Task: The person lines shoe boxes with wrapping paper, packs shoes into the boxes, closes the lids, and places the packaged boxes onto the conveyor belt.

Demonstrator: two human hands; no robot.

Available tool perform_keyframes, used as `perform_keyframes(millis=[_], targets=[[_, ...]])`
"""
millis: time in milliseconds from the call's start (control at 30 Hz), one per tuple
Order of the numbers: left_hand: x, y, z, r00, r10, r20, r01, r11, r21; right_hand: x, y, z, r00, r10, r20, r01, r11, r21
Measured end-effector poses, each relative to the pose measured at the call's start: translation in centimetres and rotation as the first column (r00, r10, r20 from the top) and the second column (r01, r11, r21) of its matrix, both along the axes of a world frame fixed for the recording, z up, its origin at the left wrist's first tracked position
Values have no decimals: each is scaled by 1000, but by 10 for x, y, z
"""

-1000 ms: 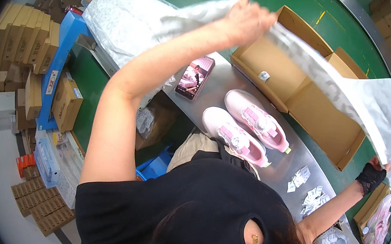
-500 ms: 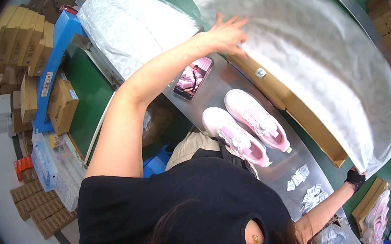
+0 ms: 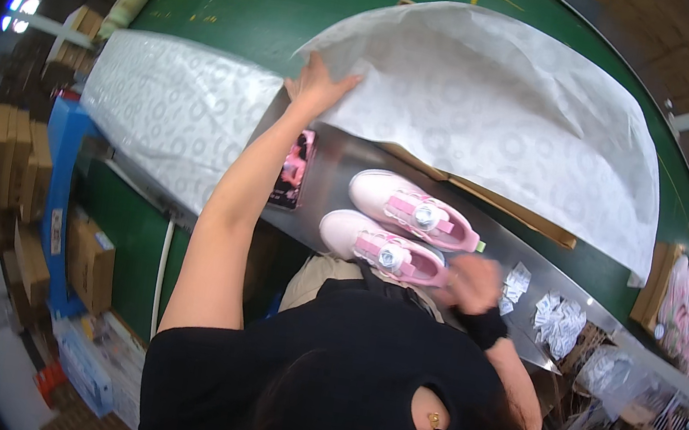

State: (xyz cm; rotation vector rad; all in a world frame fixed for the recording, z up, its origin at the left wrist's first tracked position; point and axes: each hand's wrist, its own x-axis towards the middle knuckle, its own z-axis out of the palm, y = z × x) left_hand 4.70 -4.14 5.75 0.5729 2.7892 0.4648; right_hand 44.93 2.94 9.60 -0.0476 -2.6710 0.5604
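A large sheet of white patterned tissue paper (image 3: 507, 106) lies draped over a cardboard shoe box (image 3: 519, 214), hiding most of it. At the sheet's left end is my left hand (image 3: 319, 92), fingers spread against the paper edge. On the metal ledge in front of me sit a pink sneaker (image 3: 411, 206) and its mate, the nearer pink sneaker (image 3: 382, 248), both with toes to the left. My right hand (image 3: 474, 286), with a black band on the wrist, is beside their heels; motion smears its fingers.
A stack of patterned tissue paper (image 3: 177, 97) lies at the left on the green table (image 3: 251, 3). A phone (image 3: 292, 169) is left of the sneakers. Small white packets (image 3: 559, 323) are piled on the right. Further right stands a box with pink shoes (image 3: 672, 315).
The tissue sheet has come down over the box. My right hand has let go of the sheet's right end and moved inward to the sneaker heels. My left hand stays by the sheet's left end.
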Motion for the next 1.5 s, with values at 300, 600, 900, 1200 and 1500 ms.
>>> perform_keyframes(millis=[300,600,900,1200,1500], targets=[[34,27,-36,879,-291,377,-36,749,662,-36,-3,21,957,120,263,-153,982,109],[18,27,-55,582,-181,793,-506,682,527,-40,86,95,908,-338,245,382,436,-815],[-23,36,93,554,-490,673,-327,615,717,-114,152,-46,685,-719,119,703,610,-365],[51,111,65,353,-757,550,-149,535,832,-177,91,-32,814,99,572,282,794,-539],[82,120,-35,560,-716,-416,804,591,66,-55,122,-49,740,-561,370,592,805,37]])
